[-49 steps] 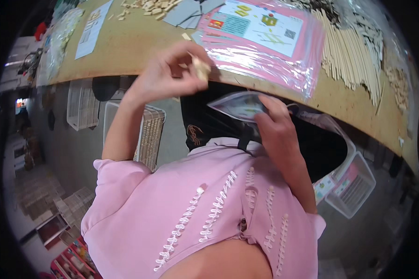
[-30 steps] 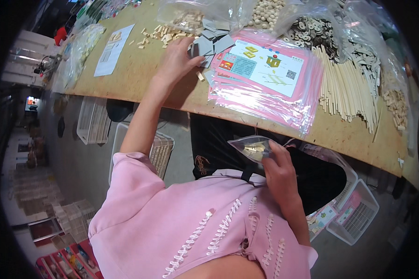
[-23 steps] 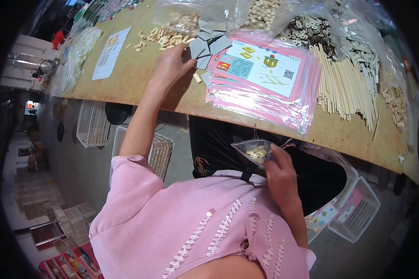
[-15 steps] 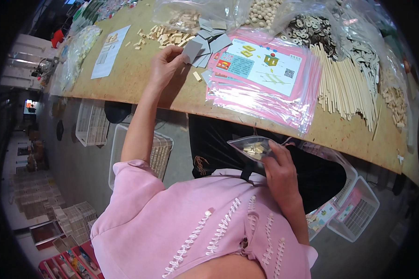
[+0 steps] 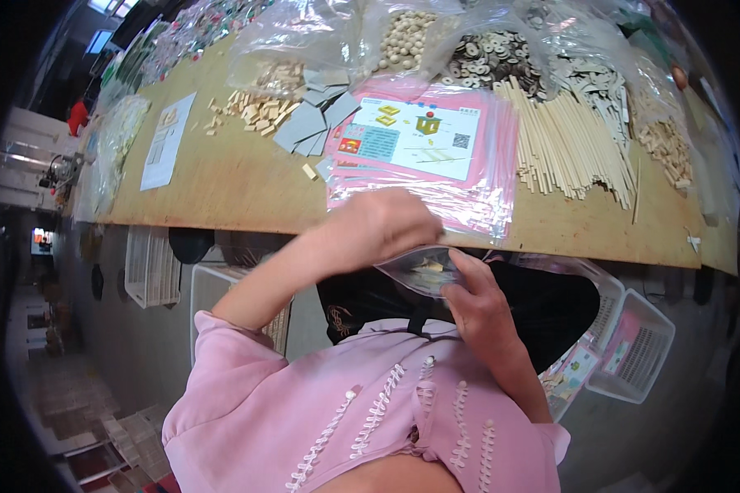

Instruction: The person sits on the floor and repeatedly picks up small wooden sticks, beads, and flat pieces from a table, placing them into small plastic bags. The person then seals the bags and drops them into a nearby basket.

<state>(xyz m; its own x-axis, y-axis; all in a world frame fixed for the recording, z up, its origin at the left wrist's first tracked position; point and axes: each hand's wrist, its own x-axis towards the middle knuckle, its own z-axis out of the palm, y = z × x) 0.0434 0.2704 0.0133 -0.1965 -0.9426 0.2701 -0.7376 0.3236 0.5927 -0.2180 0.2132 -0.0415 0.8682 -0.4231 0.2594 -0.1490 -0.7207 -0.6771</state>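
My right hand (image 5: 481, 306) grips the edge of a clear zip bag (image 5: 444, 291) in front of my lap. The bag's mouth gapes, and small pale wooden pieces (image 5: 429, 268) lie inside it. Over the far rim of that bag hovers my left hand (image 5: 386, 220), blurred, with its fingers curled downward; what they hold, if anything, is hidden. Beyond it on the table is a fanned pile of grey square cards (image 5: 301, 125). A stack of pink printed bags (image 5: 469, 197) lies near the table edge.
Small wooden blocks (image 5: 263, 111) and a lone block (image 5: 309, 172) lie left of the stack. Wooden sticks (image 5: 563, 152), round beads (image 5: 404, 39) and dark-and-pale discs (image 5: 497, 62) are to the right and back. White crates (image 5: 152, 267) stand below the wooden table (image 5: 230, 185).
My left hand has moved from the grey cards, where it held one, toward me and right to the bag's mouth. My right hand still grips the bag. The view has shifted slightly.
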